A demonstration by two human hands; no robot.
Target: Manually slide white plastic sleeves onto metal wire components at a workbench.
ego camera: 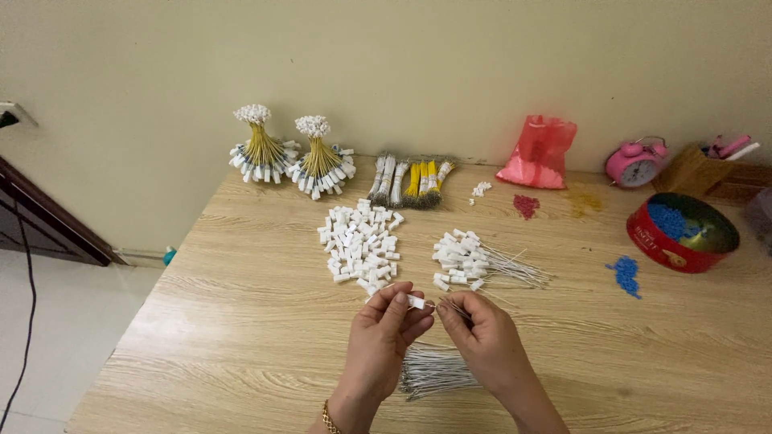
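White clip (416, 302) sits above the wooden table (241, 321), pinched in the left hand (384, 337); the right hand (486, 341) grips one thin wire (450, 307) just beside it. Two bound bundles (291, 154) stand at the wall. One red round tin (682, 233) holds blue beads; one red bag (539, 151) behind.

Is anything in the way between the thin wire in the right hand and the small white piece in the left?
Nothing visible. The left hand pinches a small white piece, and the right hand holds a thin wire pointing at it. Only a short open gap above the table separates them.
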